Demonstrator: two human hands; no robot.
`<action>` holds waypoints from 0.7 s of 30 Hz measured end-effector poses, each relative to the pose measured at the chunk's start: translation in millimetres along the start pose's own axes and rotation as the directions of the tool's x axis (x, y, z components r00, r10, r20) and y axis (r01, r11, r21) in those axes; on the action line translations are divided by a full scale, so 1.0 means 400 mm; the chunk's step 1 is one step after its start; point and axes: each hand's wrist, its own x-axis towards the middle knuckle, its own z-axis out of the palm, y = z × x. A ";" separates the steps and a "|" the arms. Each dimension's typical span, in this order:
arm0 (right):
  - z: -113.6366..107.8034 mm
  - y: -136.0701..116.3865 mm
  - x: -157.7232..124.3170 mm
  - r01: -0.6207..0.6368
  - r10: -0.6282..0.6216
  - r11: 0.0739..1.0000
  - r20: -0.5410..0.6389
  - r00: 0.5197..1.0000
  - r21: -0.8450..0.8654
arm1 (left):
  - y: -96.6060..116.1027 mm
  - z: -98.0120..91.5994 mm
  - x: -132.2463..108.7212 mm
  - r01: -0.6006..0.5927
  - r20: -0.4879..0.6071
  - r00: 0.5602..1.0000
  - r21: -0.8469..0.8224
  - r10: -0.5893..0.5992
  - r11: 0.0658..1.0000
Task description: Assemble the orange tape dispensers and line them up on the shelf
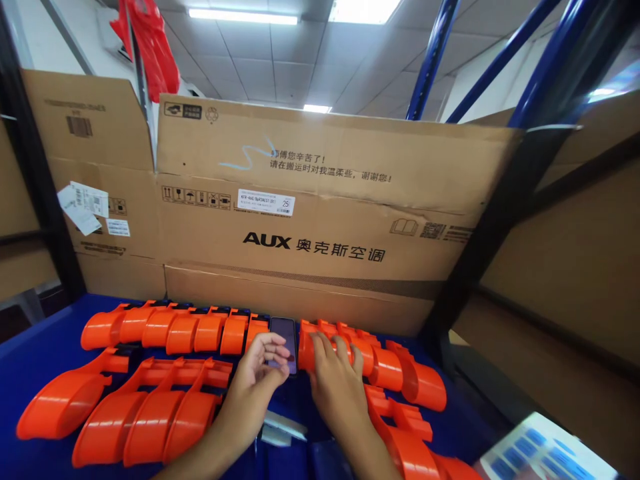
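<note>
Both hands meet at the middle of a blue bench, in the gap between two rows of orange plastic parts. The left hand curls around the lower edge of a dark phone that lies flat in that gap. Its thumb and fingers are bent loosely toward the screen, touching it rather than clamped on it, though the view is too small to be sure how firm the contact is.

The right hand lies palm down with its fingers spread slightly apart, resting on the end of the right-hand row of orange parts, just beside the phone. That flat press looks like a way to steady or nudge the row so it stays nested.

The left row of orange parts is stacked one into the next along the back. More orange scoop-shaped parts lie overlapped in front, probably kept that way to save room.

A large cardboard box wall stands behind the bench like a backstop, and a sheet of blue labels sits at the lower right.
</note>
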 end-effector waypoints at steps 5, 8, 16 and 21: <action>-0.015 0.008 0.003 0.035 -0.032 0.997 -0.046 0.998 0.074 | -0.020 -0.014 -0.014 0.028 -0.082 0.996 -0.104 -0.037 0.994; -0.023 0.013 0.001 0.082 -0.064 0.984 -0.116 0.991 0.158 | -0.014 -0.007 -0.010 0.047 -0.094 0.994 -0.165 -0.064 0.985; -0.026 0.044 -0.012 0.190 -0.055 0.903 -0.334 0.941 0.385 | -0.027 -0.013 -0.025 0.067 -0.066 0.995 -0.140 -0.077 0.988; -0.069 0.052 -0.037 0.246 -0.043 0.831 -0.383 0.923 0.500 | -0.031 -0.012 -0.033 0.111 -0.018 0.993 -0.118 -0.114 0.987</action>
